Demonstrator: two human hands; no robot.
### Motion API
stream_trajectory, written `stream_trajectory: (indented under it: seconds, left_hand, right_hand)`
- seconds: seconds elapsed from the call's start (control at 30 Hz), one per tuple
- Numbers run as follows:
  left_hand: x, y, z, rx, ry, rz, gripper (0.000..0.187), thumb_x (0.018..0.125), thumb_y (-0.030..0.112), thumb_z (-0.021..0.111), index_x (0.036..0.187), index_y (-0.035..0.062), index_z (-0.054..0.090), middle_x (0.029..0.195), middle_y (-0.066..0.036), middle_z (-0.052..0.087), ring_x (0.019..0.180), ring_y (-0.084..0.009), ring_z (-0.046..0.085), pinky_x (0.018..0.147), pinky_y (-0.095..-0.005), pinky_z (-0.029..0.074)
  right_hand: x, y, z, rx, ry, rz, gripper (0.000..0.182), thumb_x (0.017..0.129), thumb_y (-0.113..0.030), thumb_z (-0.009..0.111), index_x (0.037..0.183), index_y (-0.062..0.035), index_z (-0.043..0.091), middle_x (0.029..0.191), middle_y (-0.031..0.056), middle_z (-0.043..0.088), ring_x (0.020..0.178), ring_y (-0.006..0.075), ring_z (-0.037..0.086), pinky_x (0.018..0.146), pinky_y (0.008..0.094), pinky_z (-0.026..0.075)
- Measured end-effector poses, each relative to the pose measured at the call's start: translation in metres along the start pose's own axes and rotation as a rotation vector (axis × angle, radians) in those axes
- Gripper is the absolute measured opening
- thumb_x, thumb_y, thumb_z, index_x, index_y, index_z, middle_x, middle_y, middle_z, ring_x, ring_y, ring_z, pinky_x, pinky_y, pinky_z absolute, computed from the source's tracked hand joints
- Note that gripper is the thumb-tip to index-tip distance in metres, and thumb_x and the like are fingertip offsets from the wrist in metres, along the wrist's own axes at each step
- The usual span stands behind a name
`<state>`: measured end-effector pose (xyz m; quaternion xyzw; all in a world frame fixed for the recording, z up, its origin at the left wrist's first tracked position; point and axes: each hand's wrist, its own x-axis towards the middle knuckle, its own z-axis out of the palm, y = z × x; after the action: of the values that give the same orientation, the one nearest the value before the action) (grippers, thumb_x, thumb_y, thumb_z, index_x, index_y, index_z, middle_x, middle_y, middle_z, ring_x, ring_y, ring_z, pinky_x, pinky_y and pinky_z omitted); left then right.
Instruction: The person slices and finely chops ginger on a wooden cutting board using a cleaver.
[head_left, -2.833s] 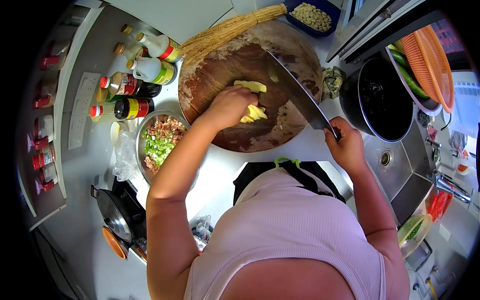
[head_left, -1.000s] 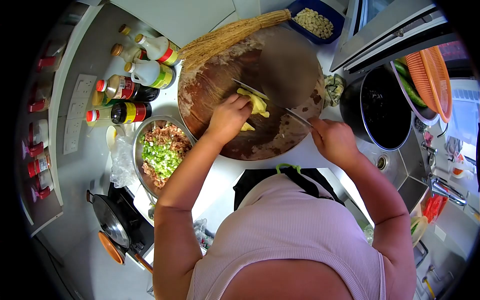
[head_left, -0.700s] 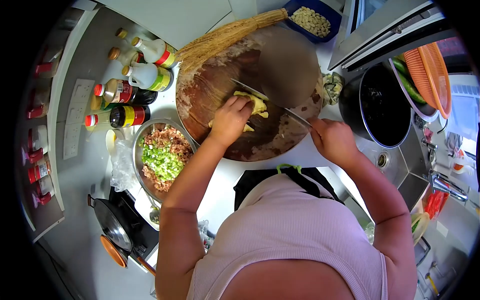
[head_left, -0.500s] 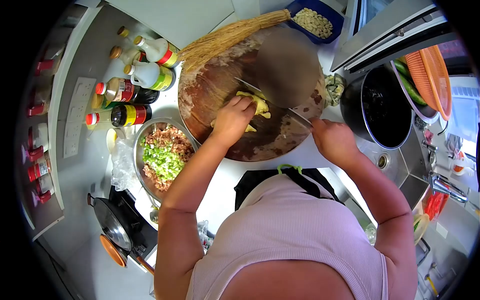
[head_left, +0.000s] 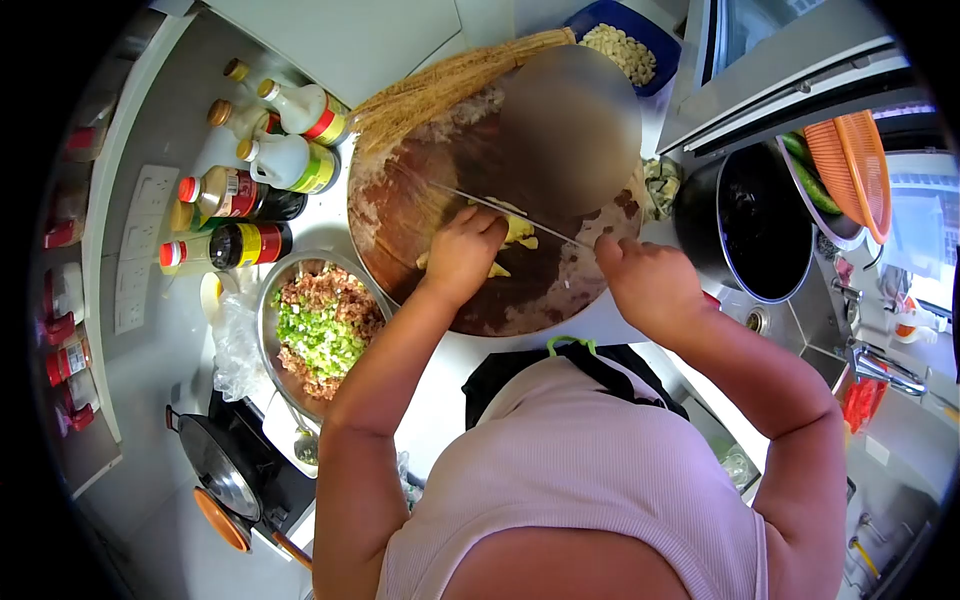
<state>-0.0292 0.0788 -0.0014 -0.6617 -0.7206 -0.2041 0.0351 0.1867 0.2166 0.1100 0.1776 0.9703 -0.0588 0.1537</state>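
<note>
On a big round wooden chopping board (head_left: pixel 400 230) lie pale yellow pieces of what looks like ginger (head_left: pixel 521 236). My left hand (head_left: pixel 465 255) presses down on them, its fingers curled over the near side. A knife (head_left: pixel 520 214) is seen almost edge-on, its blade crossing the yellow pieces right beside my left fingertips. My right hand (head_left: pixel 652 285) is wrapped around the knife's handle, which the fingers mostly hide. A round blurred patch covers the board's far right part.
Left of the board stand a steel bowl (head_left: pixel 268 345) of minced meat with chopped greens and several sauce bottles (head_left: pixel 260 247). A straw brush (head_left: pixel 450 82) lies along the far rim. Behind is a blue container (head_left: pixel 665 75) of white beans or nuts; right, a dark pot (head_left: pixel 700 235).
My right hand has moved left with the knife, and the blade now lies closer to my left fingertips. My left hand stays on the ginger. The whole view has shifted slightly.
</note>
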Motion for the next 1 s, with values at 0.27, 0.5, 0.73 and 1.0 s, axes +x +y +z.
stream_trajectory:
  seconds: [0.27,0.5,0.73,1.0]
  left_hand:
    - [-0.004,0.0,0.005,-0.082,0.076,-0.011,0.016,0.075,0.009,0.058,0.088,0.0076,0.065,0.106,-0.006,0.067,0.097,-0.0246,0.063,0.081,-0.0346,0.054]
    - [0.001,-0.002,0.002,-0.067,0.075,0.005,0.016,0.074,0.009,0.058,0.087,0.0071,0.065,0.106,-0.006,0.068,0.096,-0.0239,0.063,0.081,-0.034,0.054]
    - [0.002,-0.003,0.003,-0.103,0.088,0.002,0.015,0.074,0.008,0.057,0.086,0.0067,0.065,0.102,-0.005,0.067,0.095,-0.0245,0.063,0.081,-0.0339,0.054]
    - [0.001,-0.003,0.002,-0.111,0.077,0.002,0.018,0.074,0.006,0.057,0.09,0.0046,0.066,0.103,-0.007,0.067,0.097,-0.026,0.063,0.082,-0.0354,0.054]
  right_hand:
    - [0.049,-0.002,0.014,0.183,-0.134,-0.003,0.022,0.088,-0.009,0.053,0.108,-0.0037,0.048,0.079,0.0195,0.068,0.074,0.04,0.068,0.062,0.048,0.053]
    - [0.036,0.006,-0.025,0.133,-0.218,-0.008,0.024,0.087,-0.01,0.053,0.11,-0.0036,0.049,0.085,0.0209,0.07,0.081,0.0393,0.07,0.068,0.0475,0.055]
    - [0.059,0.001,0.001,0.192,-0.271,0.029,0.024,0.088,-0.01,0.051,0.111,-0.003,0.048,0.092,0.0251,0.069,0.09,0.0384,0.069,0.073,0.0463,0.055]
    - [0.048,0.002,-0.045,0.165,-0.36,0.068,0.025,0.095,-0.021,0.05,0.116,-0.0067,0.05,0.098,0.0188,0.07,0.093,0.0411,0.067,0.077,0.0485,0.053]
